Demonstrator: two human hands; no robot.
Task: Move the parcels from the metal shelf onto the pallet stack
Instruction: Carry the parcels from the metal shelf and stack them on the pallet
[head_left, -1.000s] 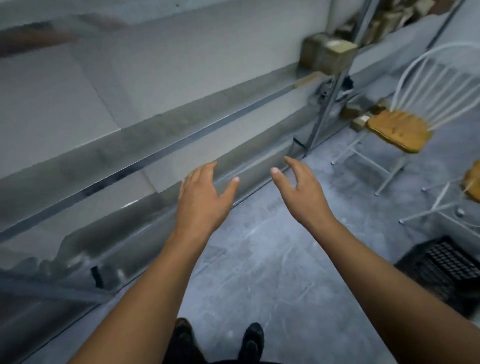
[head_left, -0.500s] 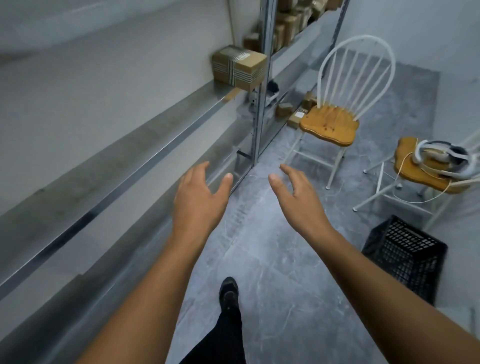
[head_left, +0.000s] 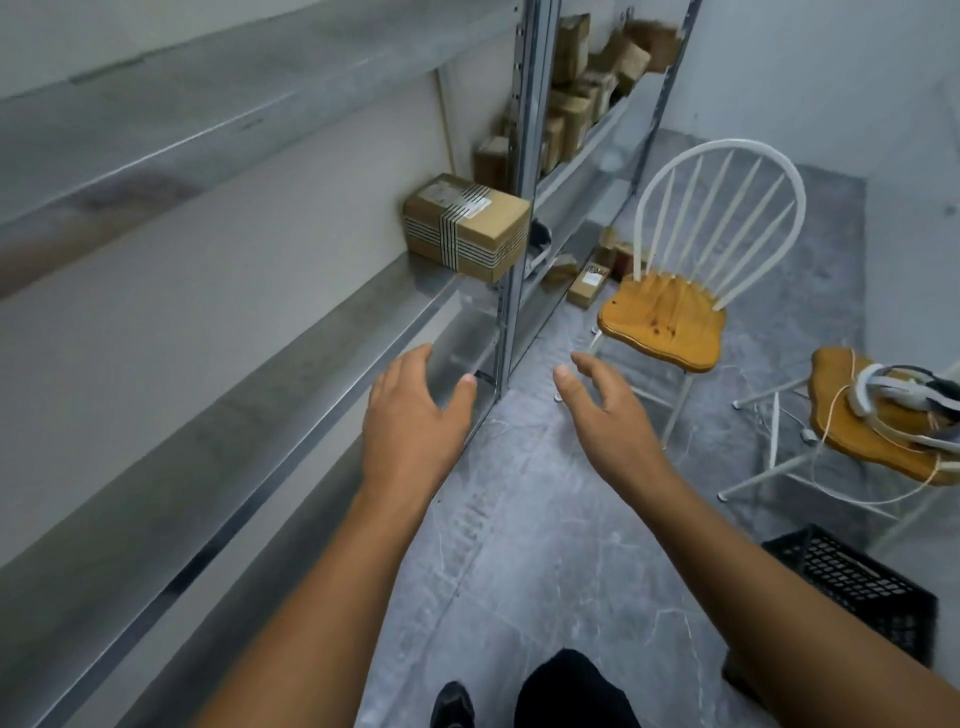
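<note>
Both arms reach out ahead over the grey floor, and neither hand has anything in it. The left hand hangs palm down just beside the front edge of the metal shelf on the left; its fingers are loosely extended and its thumb is splayed to the right, touching nothing. The right hand is much the same, relaxed and spread, with its fingertips pointing toward the far end of the room. The nearest parcel, a brown box bound with striped tape, sits farther along the same shelf, hard against the upright post and well apart from both hands. Beyond the post more brown parcels crowd the far shelves, and a few small boxes lie low down near the floor. To the right stands a white spindle-back chair with a wooden seat; nearer and farther right a second chair carries a white headset trailing its cable, and a black crate rests on the floor close by.
</note>
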